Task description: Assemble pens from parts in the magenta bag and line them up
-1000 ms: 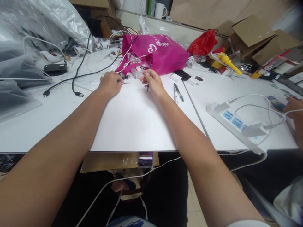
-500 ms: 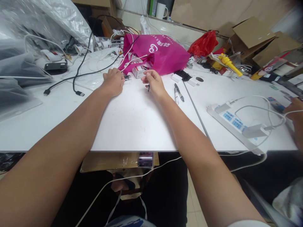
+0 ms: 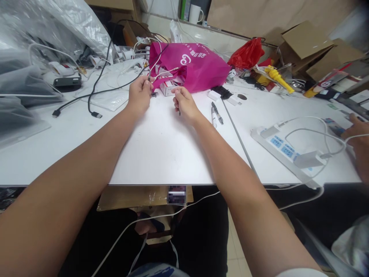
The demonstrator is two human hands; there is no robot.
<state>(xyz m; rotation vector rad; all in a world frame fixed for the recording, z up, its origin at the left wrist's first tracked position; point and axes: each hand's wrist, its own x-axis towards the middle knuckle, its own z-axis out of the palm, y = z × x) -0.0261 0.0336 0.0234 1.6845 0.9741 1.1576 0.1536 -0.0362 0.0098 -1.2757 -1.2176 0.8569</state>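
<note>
My left hand (image 3: 140,94) is closed in a pinch just above the white table (image 3: 164,154), in front of the pink bag. A small dark tip shows at its fingertips, too small to name. Beside it on the table, partly hidden by the fingers, lie small dark metal pieces (image 3: 154,94). My right hand (image 3: 186,104) is curled closed, its forearm reaching over the table. A short dark end of some thin thing (image 3: 179,112) pokes out below its fingers. Between and behind the hands stands a small white box (image 3: 167,89), partly inside the bag.
The pink bag (image 3: 206,71) lies behind my hands. Two pens (image 3: 217,113) and white adapters (image 3: 213,95) are to the right, then a power strip (image 3: 284,152) with cords. A black USB cable (image 3: 96,114) lies left. Another person's hand (image 3: 357,129) is at the far right.
My left hand has lifted and turned, its fingertips now pinched upward with a small dark tip showing. My right hand has curled slightly and stays in nearly the same place.
</note>
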